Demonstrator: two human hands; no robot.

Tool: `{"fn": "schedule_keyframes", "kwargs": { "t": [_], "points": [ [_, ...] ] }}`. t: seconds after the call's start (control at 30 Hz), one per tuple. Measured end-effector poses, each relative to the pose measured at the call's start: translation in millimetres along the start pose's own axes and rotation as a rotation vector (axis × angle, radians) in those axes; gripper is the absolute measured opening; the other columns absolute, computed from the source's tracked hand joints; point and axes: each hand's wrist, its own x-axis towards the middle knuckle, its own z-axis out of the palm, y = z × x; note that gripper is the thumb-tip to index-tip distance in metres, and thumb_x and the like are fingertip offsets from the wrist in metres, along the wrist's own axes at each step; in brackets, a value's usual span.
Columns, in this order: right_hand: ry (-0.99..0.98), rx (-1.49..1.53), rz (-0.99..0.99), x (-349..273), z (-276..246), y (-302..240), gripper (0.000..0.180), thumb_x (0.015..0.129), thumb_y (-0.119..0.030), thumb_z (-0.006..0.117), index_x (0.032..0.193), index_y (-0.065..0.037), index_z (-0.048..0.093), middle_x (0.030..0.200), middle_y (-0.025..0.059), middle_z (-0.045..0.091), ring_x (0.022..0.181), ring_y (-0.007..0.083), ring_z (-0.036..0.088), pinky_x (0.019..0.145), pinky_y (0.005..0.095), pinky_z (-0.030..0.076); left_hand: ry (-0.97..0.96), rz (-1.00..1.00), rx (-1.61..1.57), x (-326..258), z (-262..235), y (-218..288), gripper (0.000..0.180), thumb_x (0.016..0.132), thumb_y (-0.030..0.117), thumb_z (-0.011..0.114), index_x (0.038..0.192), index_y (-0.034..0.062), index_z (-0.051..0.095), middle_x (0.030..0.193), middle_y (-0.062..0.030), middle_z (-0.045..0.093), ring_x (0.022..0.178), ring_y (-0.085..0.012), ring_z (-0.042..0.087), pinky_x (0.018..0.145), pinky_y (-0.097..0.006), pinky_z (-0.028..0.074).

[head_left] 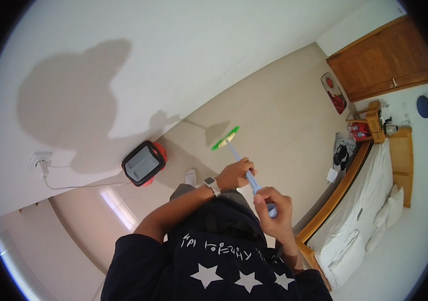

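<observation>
Both of my hands grip one flat mop with a light-blue pole [253, 184]. My left hand [235, 173], wearing a pale watch on its wrist, wraps around the pole lower down. Nearer my chest, my right hand [275, 209] is closed around the upper end, with its thumb along the handle. The pole slopes away from me and slightly left. At its far end is a narrow green mop head [225, 139] with a cream-coloured middle, over the beige floor [274, 100]. Whether the head touches the floor I cannot tell.
Left, beside the white wall [174, 40], stands a red-and-black tub [144, 163] with a grey inside. A white cable runs from a wall socket [41, 163] toward it. A wooden bed [354, 226] with white bedding fills the right. Clothes [343, 149] lie beside it, near a wooden door [384, 60].
</observation>
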Motion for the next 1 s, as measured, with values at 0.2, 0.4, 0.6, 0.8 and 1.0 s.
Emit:
{"fn": "schedule_keyframes", "kwargs": {
  "t": [0.2,0.4,0.6,0.8,1.0],
  "points": [
    [-0.056,0.083,0.074,-1,9,75,0.014,0.095,-0.010,0.060,0.084,-0.002,0.057,0.062,-0.0013,0.055,0.056,0.0032,0.045,0.050,0.0225,0.034,0.017,-0.052,-0.075,-9,38,-63,0.013,0.074,0.006,0.066,0.084,0.0058,0.057,0.087,-0.0110,0.054,0.083,-0.0331,0.058,0.070,-0.040,0.047],
    [-0.041,0.107,0.045,1,-12,116,0.012,0.095,-0.010,0.061,0.086,-0.002,0.058,0.064,-0.0010,0.055,0.058,0.0042,0.044,0.053,0.0214,0.035,0.160,-0.071,0.166,17,49,-94,0.017,0.070,0.000,0.067,0.084,0.0070,0.059,0.088,-0.0113,0.056,0.080,-0.0342,0.060,0.068,-0.042,0.048],
    [0.028,0.087,-0.027,-17,-92,90,0.008,0.089,-0.003,0.064,0.082,-0.001,0.059,0.060,0.0018,0.056,0.053,0.0065,0.051,0.052,0.0226,0.040,-0.118,0.034,0.062,53,71,-10,0.011,0.082,0.011,0.067,0.086,0.0068,0.058,0.085,-0.0100,0.058,0.079,-0.0330,0.061,0.068,-0.042,0.048],
    [-0.007,0.013,-0.070,-27,-149,88,0.018,0.087,-0.006,0.063,0.071,-0.001,0.058,0.062,0.0069,0.059,0.049,0.0129,0.052,0.050,0.0257,0.039,-0.403,0.090,-0.016,84,150,13,0.022,0.087,0.024,0.064,0.079,0.0052,0.057,0.086,-0.0120,0.057,0.082,-0.0333,0.061,0.070,-0.041,0.046],
    [-0.098,-0.012,-0.034,-19,-146,143,0.023,0.087,-0.009,0.067,0.068,-0.002,0.056,0.056,0.0116,0.051,0.052,0.0269,0.051,0.053,0.0343,0.040,-0.650,0.092,-0.118,97,201,-41,0.025,0.083,0.030,0.064,0.085,0.0061,0.058,0.091,-0.0115,0.059,0.088,-0.0325,0.061,0.074,-0.041,0.046]
  ]
}}
